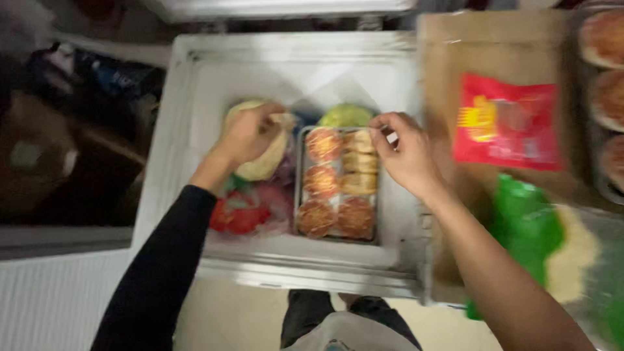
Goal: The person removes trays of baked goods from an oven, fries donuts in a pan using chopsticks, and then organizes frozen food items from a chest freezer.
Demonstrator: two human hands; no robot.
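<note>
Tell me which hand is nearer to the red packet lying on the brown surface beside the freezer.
The right hand. It is at the far right corner of the metal tray, just left of the red packet. The left hand rests on a pale bag, beyond the tray.

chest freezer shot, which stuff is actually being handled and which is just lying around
In hand:
- left hand on a pale bagged lump inside the chest freezer
- right hand at the far corner of the metal tray of patties

Lying about:
- red packet on the brown board
- green bag
- red bagged item in the freezer
- tray of patties at right edge
</note>
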